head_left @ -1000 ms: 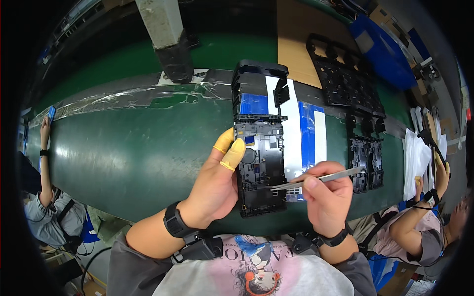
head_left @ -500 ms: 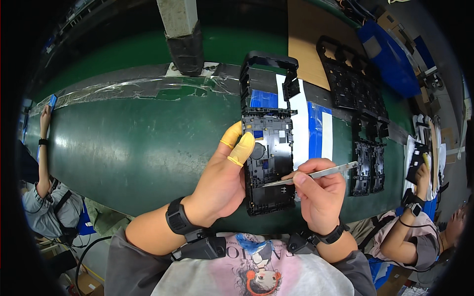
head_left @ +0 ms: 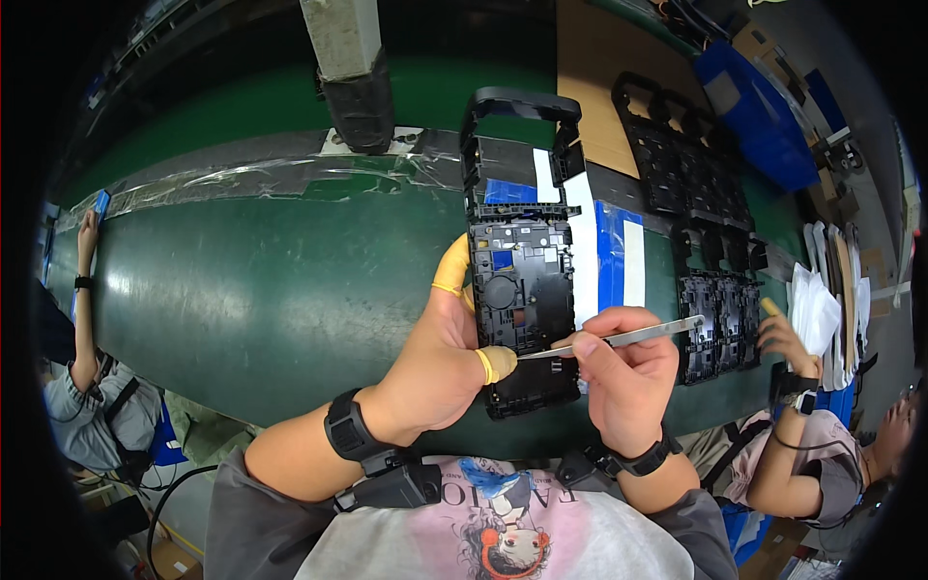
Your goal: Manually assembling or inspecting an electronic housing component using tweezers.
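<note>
A black moulded plastic frame (head_left: 541, 309) with an open loop at its far end is held over the bench. My left hand (head_left: 420, 372) grips its left edge, with yellow finger cots on the thumb and finger. The thumb lies on the lower left of the frame, right by the tip of the metal tweezers (head_left: 650, 333). My right hand (head_left: 630, 382) pinches these tweezers, their tip pointing left at the frame's lower part. Whether the tip holds anything is too small to tell.
Several similar black frames (head_left: 720, 319) lie to the right, more (head_left: 677, 155) on cardboard (head_left: 594, 106) beyond. Blue and white strips (head_left: 619, 256) mark the green bench (head_left: 242, 290). A post (head_left: 358, 97) stands behind. Co-workers' hands (head_left: 788, 343) show at right and left.
My left thumb has slid down the frame to the tweezers' tip. The frame has shifted slightly left. At right, the co-worker's hand has left a black frame, which now lies beside the others.
</note>
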The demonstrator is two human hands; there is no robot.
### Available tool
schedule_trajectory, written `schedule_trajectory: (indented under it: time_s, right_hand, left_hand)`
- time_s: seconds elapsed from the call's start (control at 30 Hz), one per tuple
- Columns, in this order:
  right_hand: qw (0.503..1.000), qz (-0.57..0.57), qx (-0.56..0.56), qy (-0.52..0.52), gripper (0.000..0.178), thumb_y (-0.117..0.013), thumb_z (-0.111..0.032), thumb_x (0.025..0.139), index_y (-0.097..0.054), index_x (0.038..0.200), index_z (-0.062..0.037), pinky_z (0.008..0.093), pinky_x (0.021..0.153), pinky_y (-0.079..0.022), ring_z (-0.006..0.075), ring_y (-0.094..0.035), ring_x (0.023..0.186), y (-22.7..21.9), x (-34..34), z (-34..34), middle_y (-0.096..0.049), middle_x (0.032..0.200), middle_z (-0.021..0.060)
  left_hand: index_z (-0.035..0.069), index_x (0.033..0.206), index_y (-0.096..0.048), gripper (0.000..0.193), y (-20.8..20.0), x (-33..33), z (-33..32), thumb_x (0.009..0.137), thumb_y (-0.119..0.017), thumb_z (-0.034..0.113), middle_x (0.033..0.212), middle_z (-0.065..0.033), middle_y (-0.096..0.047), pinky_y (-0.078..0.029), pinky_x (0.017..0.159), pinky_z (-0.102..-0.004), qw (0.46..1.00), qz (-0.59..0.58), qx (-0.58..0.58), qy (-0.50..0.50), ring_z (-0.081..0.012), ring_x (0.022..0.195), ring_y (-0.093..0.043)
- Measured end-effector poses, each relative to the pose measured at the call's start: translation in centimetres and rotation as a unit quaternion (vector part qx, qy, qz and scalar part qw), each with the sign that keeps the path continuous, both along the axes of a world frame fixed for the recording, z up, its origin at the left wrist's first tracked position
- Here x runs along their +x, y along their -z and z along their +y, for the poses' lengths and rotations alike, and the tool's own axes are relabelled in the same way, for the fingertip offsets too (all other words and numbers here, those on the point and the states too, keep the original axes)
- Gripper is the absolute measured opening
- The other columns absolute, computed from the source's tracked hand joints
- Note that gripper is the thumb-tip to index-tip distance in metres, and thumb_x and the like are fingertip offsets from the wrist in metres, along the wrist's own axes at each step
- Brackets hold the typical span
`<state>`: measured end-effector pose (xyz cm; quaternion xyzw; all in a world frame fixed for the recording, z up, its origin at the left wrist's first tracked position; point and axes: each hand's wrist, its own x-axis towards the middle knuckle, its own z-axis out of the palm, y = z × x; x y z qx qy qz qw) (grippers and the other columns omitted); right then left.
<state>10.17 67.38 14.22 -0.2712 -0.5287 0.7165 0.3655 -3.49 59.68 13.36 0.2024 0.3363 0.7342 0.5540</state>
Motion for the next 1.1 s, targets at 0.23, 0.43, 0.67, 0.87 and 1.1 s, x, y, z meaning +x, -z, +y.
schedule_trajectory:
  time_s: [0.23, 0.43, 0.67, 0.87, 1.1]
  right_hand:
    - [0.987, 0.070, -0.009, 0.141, 0.017, -0.054, 0.004, 0.070, -0.050, 0.086, 0.0015, 0.0175, 0.043, -0.034, 0.0070, -0.043, 0.048, -0.1, 1.5, 1.0, -0.055, 0.067, 0.0073]
    - [0.988, -0.078, -0.033, 0.130, 0.015, -0.057, 0.004, 0.070, -0.053, 0.084, 0.0016, 0.0145, 0.041, -0.033, 0.0051, -0.047, 0.048, 3.4, 3.9, 2.0, -0.056, 0.066, 0.0056]
    - [0.987, -0.100, -0.030, 0.120, 0.014, -0.057, 0.005, 0.070, -0.053, 0.083, 0.0021, 0.0143, 0.041, -0.033, 0.0056, -0.048, 0.048, 3.7, 3.6, 1.9, -0.056, 0.065, 0.0064]
    - [0.989, -0.102, -0.034, 0.106, 0.015, -0.056, 0.005, 0.070, -0.053, 0.085, 0.0029, 0.0151, 0.041, -0.032, 0.0060, -0.046, 0.047, 3.6, 3.8, 1.9, -0.056, 0.065, 0.0075]
    - [0.992, 0.052, -0.084, 0.077, 0.017, -0.055, 0.005, 0.070, -0.052, 0.087, 0.0022, 0.0181, 0.044, -0.033, 0.0082, -0.042, 0.048, 0.7, 4.2, 2.3, -0.055, 0.066, 0.0090]
  left_hand:
    - [0.013, 0.128, -0.011, 0.085, 0.2, -0.7, -0.2, 0.054, -0.037, -0.021, 0.116, -0.0071, -0.036, -0.039, 0.083, -0.0301, 0.997, 0.033, 0.023, -0.069, -0.0177, 0.102, -0.043]
    - [0.012, 0.127, -0.016, 0.075, -1.0, -1.8, 0.2, 0.063, -0.048, -0.011, 0.115, -0.0098, -0.040, -0.038, 0.086, -0.0362, 0.995, -0.011, 0.062, -0.075, -0.0223, 0.103, -0.044]
    - [0.010, 0.125, -0.022, 0.046, -0.5, -1.4, 0.5, 0.083, -0.041, 0.017, 0.116, -0.0087, -0.041, -0.037, 0.087, -0.0355, 0.995, -0.062, 0.035, -0.076, -0.0207, 0.104, -0.044]
    - [0.010, 0.124, -0.024, 0.044, -0.1, -1.3, 0.5, 0.084, -0.041, 0.017, 0.115, -0.0073, -0.041, -0.037, 0.087, -0.0346, 0.995, -0.076, 0.024, -0.067, -0.0190, 0.103, -0.044]
    - [0.010, 0.124, -0.026, 0.046, -0.1, -0.7, 0.5, 0.083, -0.042, 0.025, 0.114, -0.0084, -0.043, -0.039, 0.086, -0.0349, 0.997, -0.056, -0.006, -0.055, -0.0199, 0.102, -0.046]
